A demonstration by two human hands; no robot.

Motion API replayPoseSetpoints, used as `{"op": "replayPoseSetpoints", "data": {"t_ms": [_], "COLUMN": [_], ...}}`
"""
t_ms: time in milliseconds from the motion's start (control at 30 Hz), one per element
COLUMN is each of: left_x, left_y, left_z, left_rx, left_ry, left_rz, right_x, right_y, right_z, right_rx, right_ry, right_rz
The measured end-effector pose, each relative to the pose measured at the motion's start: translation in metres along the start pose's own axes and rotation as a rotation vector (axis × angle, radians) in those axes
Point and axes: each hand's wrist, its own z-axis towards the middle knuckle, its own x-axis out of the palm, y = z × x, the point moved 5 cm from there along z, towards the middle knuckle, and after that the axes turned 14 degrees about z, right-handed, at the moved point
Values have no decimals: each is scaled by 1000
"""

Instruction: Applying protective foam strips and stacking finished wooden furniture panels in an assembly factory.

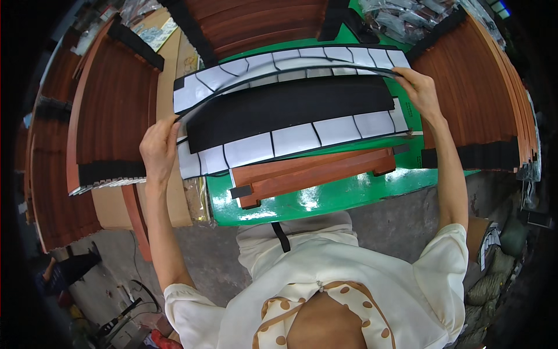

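A long, thin flexible strip with dark edges (378,70) bows between my two hands, its middle arching away from me. My left hand (159,145) pinches the left end between thumb and fingers. At the other end, the fingers of my right hand (419,90) are closed on the strip. Beneath it lies a black rectangular panel (290,113), on top of white backing sheets with black cross lines (290,139). Nearer to me, reddish-brown wood-look slats with black ends (314,174) rest on the green tabletop (349,198).
Stacks of brown slats with black ends stand on the left (116,104), at the back (261,23) and on the right (471,93). Clear plastic packets (407,20) lie at the back right. Another person (52,276) shows at the lower left, beyond a grey floor.
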Motion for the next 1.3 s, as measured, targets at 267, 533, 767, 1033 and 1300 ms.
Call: {"op": "replayPoseSetpoints", "data": {"t_ms": [267, 533, 767, 1033, 1300], "left_x": [-26, 0, 8, 79, 83], "left_y": [-39, -47, 9, 29, 31], "left_z": [-66, -94, -88, -27, -28], "left_rx": [276, 177, -370, -466, -981], "left_ry": [-55, 291, 366, 580, 416], "left_rz": [140, 0, -371, 116, -480], "right_x": [9, 23, 15, 37, 38], "right_y": [4, -21, -75, -107, -132], "right_z": [-66, -84, -46, -13, -20], "right_rx": [-53, 229, 528, 803, 964], "right_ry": [277, 562, 193, 158, 156], "right_rz": [53, 118, 417, -100, 586]}}
